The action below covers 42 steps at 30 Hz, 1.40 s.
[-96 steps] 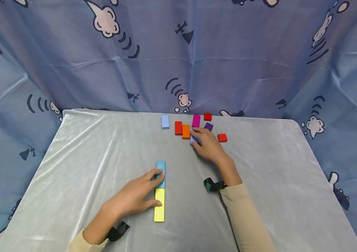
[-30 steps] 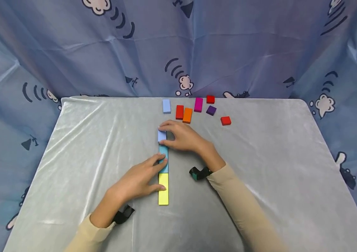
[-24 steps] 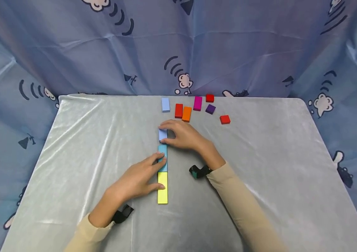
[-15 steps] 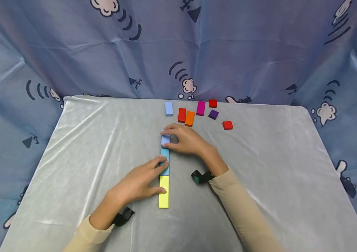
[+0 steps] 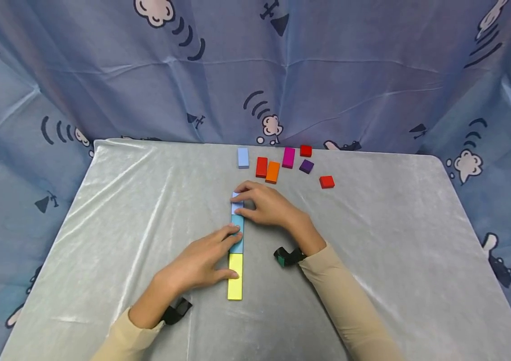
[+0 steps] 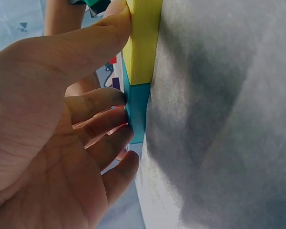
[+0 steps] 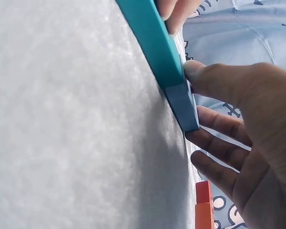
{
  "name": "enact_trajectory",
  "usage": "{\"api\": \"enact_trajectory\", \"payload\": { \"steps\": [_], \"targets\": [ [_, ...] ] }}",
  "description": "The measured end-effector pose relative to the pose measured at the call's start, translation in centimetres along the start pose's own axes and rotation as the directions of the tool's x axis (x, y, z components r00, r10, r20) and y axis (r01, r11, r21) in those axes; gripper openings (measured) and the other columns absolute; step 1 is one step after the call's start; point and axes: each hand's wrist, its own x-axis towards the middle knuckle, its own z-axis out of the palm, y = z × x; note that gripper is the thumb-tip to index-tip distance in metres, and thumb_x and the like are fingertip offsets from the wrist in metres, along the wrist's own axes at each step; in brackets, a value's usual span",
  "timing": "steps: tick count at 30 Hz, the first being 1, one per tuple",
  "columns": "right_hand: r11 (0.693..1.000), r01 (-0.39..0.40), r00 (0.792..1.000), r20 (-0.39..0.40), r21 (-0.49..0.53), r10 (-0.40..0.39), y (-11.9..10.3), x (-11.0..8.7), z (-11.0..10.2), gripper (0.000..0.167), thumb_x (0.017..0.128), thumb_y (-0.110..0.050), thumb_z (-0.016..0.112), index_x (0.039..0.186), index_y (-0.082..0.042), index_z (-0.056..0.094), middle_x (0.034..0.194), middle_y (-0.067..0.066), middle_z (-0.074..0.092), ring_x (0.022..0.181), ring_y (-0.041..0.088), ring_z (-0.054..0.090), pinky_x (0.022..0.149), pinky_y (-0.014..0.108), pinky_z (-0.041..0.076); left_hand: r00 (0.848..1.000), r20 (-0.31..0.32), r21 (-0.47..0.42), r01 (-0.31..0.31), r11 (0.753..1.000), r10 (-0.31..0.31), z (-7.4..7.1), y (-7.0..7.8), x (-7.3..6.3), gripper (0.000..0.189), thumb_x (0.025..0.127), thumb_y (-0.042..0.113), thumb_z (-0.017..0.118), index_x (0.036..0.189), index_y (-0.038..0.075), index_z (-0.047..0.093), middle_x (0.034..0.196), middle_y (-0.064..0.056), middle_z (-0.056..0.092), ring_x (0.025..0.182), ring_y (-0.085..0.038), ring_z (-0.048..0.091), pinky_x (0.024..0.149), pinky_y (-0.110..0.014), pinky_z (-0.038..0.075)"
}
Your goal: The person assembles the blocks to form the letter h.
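A yellow block (image 5: pixel 234 291), a turquoise block (image 5: pixel 237 247) and a light-blue block (image 5: pixel 237 206) lie end to end in a straight row on the table, the light-blue one farthest off. My left hand (image 5: pixel 194 265) rests on the row from the left, thumb on the yellow block and fingertips on the turquoise one. Coming from the right, my right hand (image 5: pixel 272 206) pinches the light-blue block lengthwise between thumb and fingers. In the right wrist view that light-blue block (image 7: pixel 182 106) meets the end of the turquoise block (image 7: pixel 155 45).
Near the back edge lie another light-blue block (image 5: pixel 243 158), a red block (image 5: pixel 262 167), an orange block (image 5: pixel 272 172), a magenta block (image 5: pixel 288 157), a purple block (image 5: pixel 307 166) and two small red blocks (image 5: pixel 306 151). A grey cloth (image 5: pixel 372 225) covers the table.
My right hand has brought the light-blue block from the back group to the row's far end. The small gap to the turquoise block has closed. My left hand stays on the row.
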Motion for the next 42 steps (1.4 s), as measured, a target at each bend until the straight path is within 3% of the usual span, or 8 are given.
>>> {"api": "enact_trajectory", "payload": {
  "steps": [7, 17, 24, 35, 42],
  "targets": [
    [1.0, -0.011, 1.0, 0.016, 0.006, 0.011, 0.22, -0.24, -0.15, 0.036, 0.1, -0.029, 0.074, 0.134, -0.016, 0.076, 0.14, 0.007, 0.067, 0.129, 0.024, 0.063, 0.114, 0.044, 0.054, 1.0, -0.013, 0.006, -0.002, 1.0, 0.002, 0.14, -0.03, 0.17, 0.085, 0.091, 0.04, 0.084, 0.158, 0.003, 0.047, 0.167, -0.016, 0.042, 0.154, -0.034, 0.045, 0.124, -0.052, 0.044],
    [1.0, -0.015, 0.999, 0.041, -0.012, 0.016, -0.01, -0.69, -0.15, 0.038, 0.102, -0.027, 0.073, 0.138, -0.015, 0.073, 0.141, 0.008, 0.066, 0.13, 0.024, 0.063, 0.113, 0.044, 0.055, 1.0, -0.007, -0.013, 0.003, 1.0, -0.003, 0.39, -0.21, 0.41, 0.082, 0.09, 0.038, 0.084, 0.156, 0.002, 0.05, 0.167, -0.014, 0.044, 0.16, -0.032, 0.036, 0.134, -0.051, 0.027],
    [1.0, -0.019, 0.998, 0.052, -0.023, 0.02, -0.18, -0.83, -0.1, 0.038, 0.103, -0.026, 0.072, 0.139, -0.015, 0.071, 0.141, 0.009, 0.065, 0.131, 0.025, 0.061, 0.115, 0.043, 0.053, 1.0, 0.026, -0.021, 0.001, 1.0, -0.001, 0.41, 0.02, 0.21, 0.082, 0.092, 0.039, 0.083, 0.157, 0.004, 0.049, 0.17, -0.016, 0.039, 0.16, -0.034, 0.037, 0.132, -0.052, 0.032],
    [0.999, -0.007, 0.999, 0.046, -0.049, 0.01, -0.49, -0.54, -0.46, 0.037, 0.103, -0.026, 0.071, 0.138, -0.016, 0.073, 0.141, 0.007, 0.066, 0.132, 0.025, 0.061, 0.116, 0.044, 0.052, 1.0, -0.014, 0.017, -0.01, 1.0, 0.01, 0.26, 0.23, -0.02, 0.093, 0.083, 0.045, 0.089, 0.155, 0.002, 0.051, 0.168, -0.017, 0.042, 0.161, -0.033, 0.035, 0.131, -0.052, 0.033],
    [0.998, -0.036, 0.999, 0.04, -0.042, 0.037, -0.71, -0.59, -0.6, 0.037, 0.101, -0.025, 0.074, 0.136, -0.015, 0.074, 0.138, 0.008, 0.068, 0.13, 0.026, 0.063, 0.116, 0.045, 0.052, 1.0, -0.003, 0.01, 0.0, 1.0, 0.001, 0.11, 0.28, -0.05, 0.093, 0.083, 0.043, 0.09, 0.156, 0.001, 0.05, 0.169, -0.016, 0.041, 0.161, -0.034, 0.036, 0.132, -0.051, 0.033]
  ]
}}
